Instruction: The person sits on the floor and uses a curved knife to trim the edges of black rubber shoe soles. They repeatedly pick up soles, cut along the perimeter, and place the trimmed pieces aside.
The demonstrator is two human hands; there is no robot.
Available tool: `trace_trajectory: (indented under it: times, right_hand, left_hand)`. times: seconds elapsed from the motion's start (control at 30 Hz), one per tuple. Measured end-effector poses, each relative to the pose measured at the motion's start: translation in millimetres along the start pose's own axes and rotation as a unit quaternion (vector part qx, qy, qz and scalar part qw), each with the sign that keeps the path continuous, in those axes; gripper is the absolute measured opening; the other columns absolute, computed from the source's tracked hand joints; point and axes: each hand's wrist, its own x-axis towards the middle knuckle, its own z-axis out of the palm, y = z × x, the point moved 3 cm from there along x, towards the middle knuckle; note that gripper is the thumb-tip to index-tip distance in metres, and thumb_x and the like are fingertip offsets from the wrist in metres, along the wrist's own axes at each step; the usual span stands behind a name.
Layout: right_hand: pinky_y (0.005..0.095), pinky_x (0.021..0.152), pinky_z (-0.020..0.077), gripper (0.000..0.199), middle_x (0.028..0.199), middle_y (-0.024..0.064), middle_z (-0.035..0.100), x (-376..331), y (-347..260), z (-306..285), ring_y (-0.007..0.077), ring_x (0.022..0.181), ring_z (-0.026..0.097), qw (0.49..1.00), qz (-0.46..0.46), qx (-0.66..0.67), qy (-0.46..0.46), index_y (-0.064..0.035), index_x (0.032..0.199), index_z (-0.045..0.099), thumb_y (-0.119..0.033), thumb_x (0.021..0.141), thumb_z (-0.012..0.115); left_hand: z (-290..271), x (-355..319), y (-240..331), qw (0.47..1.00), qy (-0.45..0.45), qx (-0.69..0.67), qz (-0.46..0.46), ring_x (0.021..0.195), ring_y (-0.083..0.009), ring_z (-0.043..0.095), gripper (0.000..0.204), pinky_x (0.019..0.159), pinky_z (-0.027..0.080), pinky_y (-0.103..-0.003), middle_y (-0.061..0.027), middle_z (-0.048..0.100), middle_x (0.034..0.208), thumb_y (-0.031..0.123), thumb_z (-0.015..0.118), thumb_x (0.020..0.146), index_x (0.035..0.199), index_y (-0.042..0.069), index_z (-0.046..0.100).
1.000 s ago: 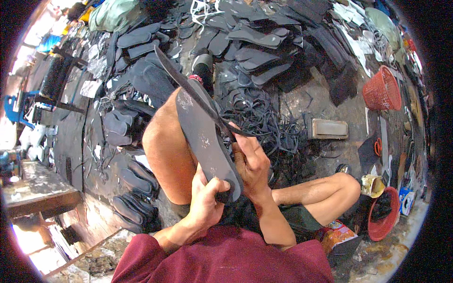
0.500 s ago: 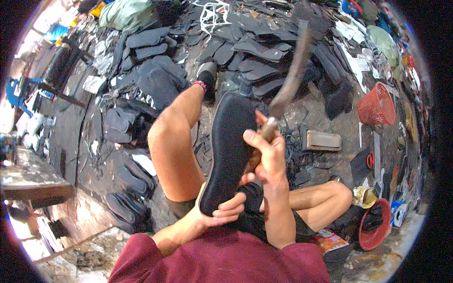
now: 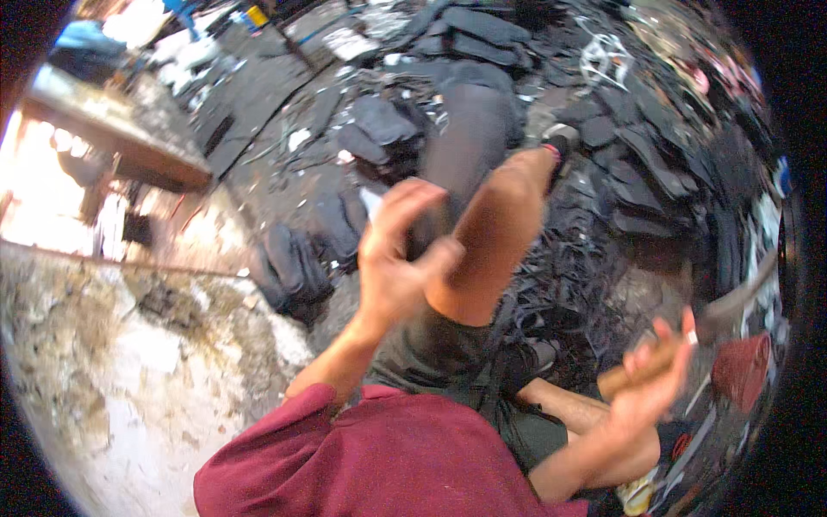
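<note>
My left hand (image 3: 401, 250) is raised beside my bent left knee, fingers and thumb spread in a wide curve. Just beyond its fingertips is a blurred black sole-shaped piece (image 3: 469, 129), its near end partly behind the hand; the two look apart. Off to the right, my right hand (image 3: 650, 383) grips the wooden handle of a long curved knife (image 3: 732, 302), whose blade points away to the right, smeared by motion.
Pairs of black soles (image 3: 289, 263) lie on the floor at left, with more stacked soles (image 3: 642, 181) at far right. A red basket (image 3: 743, 370) stands near the knife. A wooden bench (image 3: 121, 146) is at left. Dark offcuts (image 3: 560, 258) litter the floor.
The view has swung left. My left hand has moved left with the black sole and its fingers have opened; my right hand has drawn away from the sole, still holding the knife.
</note>
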Motion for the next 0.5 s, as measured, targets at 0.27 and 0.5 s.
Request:
trace_trajectory:
  times: [0.27, 0.5]
  right_hand:
    - [0.0334, 0.063, 0.0580, 0.069, 0.118, 0.0107, 0.058, -35, -95, -164, 0.0265, 0.083, 0.063, 0.919, -0.218, -0.327, 0.030, -0.0162, 0.154, 0.035, -0.041, 0.096, 0.063]
    - [0.0375, 0.106, 0.0325, 0.057, 0.139, 0.0067, 0.051, -42, -158, -240, 0.0189, 0.118, 0.048, 0.904, -0.183, -0.083, 0.378, -0.0098, 0.146, 0.045, -0.046, 0.102, 0.048]
  left_hand:
    - [-197, -155, -318, 0.801, 0.239, 0.481, -0.263, 0.119, -0.0380, 0.055, 0.043, 0.105, 0.042, -0.046, -0.0223, 0.060, 0.124, 0.020, 0.069, 0.077, 0.118, 0.007, 0.069]
    - [-311, -228, -379, 0.728, 0.073, 0.580, -0.358, 0.117, -0.0369, 0.058, 0.049, 0.104, 0.044, -0.045, -0.0199, 0.065, 0.122, 0.021, 0.067, 0.076, 0.123, 0.007, 0.068]
